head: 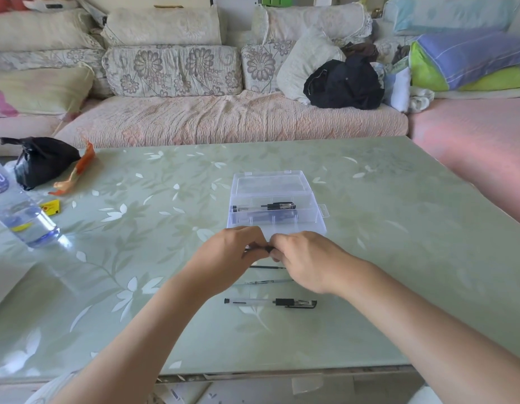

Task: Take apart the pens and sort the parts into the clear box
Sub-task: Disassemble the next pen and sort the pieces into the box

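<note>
Left hand and right hand pinch a dark pen part, fingers curled.
Bottle label reads "30"; clear box just beyond.

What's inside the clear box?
Two dark pen pieces lie side by side in the clear box; whether they are whole pens is unclear. Its near edge is partly covered by the left hand and right hand gripping a pen.

Held pen mostly unseen
</note>
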Demonstrator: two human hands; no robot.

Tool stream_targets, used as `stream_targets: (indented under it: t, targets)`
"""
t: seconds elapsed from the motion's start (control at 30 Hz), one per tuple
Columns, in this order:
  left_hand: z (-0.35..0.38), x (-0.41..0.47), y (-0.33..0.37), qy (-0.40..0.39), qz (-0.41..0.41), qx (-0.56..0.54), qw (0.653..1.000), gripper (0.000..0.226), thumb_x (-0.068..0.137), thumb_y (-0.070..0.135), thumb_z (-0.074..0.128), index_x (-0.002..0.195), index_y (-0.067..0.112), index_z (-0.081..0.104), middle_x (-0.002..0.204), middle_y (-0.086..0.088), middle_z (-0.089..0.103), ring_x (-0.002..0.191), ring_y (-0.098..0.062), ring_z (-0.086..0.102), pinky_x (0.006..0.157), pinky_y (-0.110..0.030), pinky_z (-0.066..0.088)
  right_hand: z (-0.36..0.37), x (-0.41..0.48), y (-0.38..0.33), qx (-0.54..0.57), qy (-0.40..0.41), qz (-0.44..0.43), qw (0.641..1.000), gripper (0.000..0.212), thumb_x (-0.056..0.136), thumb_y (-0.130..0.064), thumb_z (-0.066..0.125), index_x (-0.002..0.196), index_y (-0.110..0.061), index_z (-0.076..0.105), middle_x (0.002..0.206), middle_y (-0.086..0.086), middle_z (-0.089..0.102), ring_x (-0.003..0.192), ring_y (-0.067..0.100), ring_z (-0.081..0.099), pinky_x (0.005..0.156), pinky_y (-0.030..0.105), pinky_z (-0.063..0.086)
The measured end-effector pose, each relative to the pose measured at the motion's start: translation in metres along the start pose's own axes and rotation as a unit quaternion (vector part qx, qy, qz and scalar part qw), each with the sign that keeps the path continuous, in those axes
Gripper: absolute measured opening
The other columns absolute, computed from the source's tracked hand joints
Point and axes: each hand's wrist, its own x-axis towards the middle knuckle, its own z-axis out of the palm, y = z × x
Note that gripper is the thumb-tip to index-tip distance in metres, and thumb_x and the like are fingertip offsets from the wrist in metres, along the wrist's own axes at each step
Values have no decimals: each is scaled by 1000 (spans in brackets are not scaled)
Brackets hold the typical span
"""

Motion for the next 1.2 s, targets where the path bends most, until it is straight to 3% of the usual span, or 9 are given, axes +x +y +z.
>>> stream_targets:
  t: [0.23, 0.37, 0.5, 0.63, 0.7, 0.83, 1.0, 1.1, 1.2]
  targets:
    - [2, -2, -4, -10, -8, -6, 1000, 4, 92, 29, 63, 89, 27, 65, 77, 23, 57, 72, 9, 52, 57, -12, 34, 1, -1, -3, -17, -6, -9, 1000, 20, 102, -27, 34, 86, -19, 42, 68, -3, 43, 72, 29, 44, 61, 36, 37]
    - [4, -2, -2, -19, -3, 1, 1000, 4, 92, 30, 62, 89, 28, 64, 80, 22, 58, 68, 8, 51, 55, -12, 31, 3, -4, -1, -17, 1, -15, 1000, 24, 103, -32, 33, 89, -18, 46, 70, 1, 49, 69, 30, 48, 61, 36, 39]
    - [5, -2, 1, -43, -7, -7, 999, 5, 92, 31, 61, 90, 28, 64, 80, 20, 59, 64, 8, 49, 54, -13, 32, 6, -8, 2, -21, 4, -18, 1000, 22, 103, -30, 34, 87, -19, 43, 64, -5, 41, 65, 29, 45, 58, 34, 33]
    - [6, -1, 4, -50, -7, 2, 999, 6, 92, 33, 61, 87, 31, 63, 81, 19, 62, 65, 8, 50, 54, -12, 34, 8, -13, 6, -12, 6, -14, 1000, 24, 104, -32, 35, 84, -19, 41, 62, -8, 39, 55, 16, 39, 49, 28, 28]
    - [10, -1, 6, -26, 17, 19, 999, 7, 91, 34, 63, 87, 28, 64, 86, 16, 65, 70, 3, 54, 56, -13, 37, 7, -15, 8, 4, -2, -7, 1000, 22, 104, -31, 34, 88, -21, 46, 65, -10, 39, 61, 16, 41, 53, 28, 29]
    - [18, -2, 9, 7, 61, 40, 997, 11, 91, 34, 65, 87, 24, 65, 87, 12, 66, 73, -10, 59, 61, -31, 48, 5, -19, 11, 58, -22, 15, 998, 21, 103, -28, 36, 93, -23, 53, 69, -9, 44, 68, 18, 44, 60, 31, 36]
    - [18, 1, 9, 36, 54, 25, 998, 5, 90, 29, 65, 87, 26, 63, 84, 18, 63, 73, -7, 57, 58, -21, 44, 1, -19, 15, 14, 12, 5, 1000, 27, 103, -31, 34, 97, -15, 55, 82, 7, 60, 77, 30, 53, 69, 39, 45]
    - [17, -1, 7, 28, 47, 18, 998, 5, 90, 29, 66, 87, 27, 63, 85, 19, 64, 74, -7, 57, 57, -15, 40, 2, -17, 16, 13, 8, -6, 1000, 25, 103, -33, 35, 95, -17, 52, 80, 6, 58, 75, 29, 49, 63, 37, 38]
    - [16, 0, 6, 5, 30, 34, 999, 5, 91, 32, 63, 91, 27, 63, 87, 16, 63, 69, -6, 55, 56, -17, 38, 3, -18, 18, 47, -16, 24, 998, 25, 101, -42, 40, 108, -22, 53, 101, -2, 62, 92, 22, 54, 74, 34, 43]
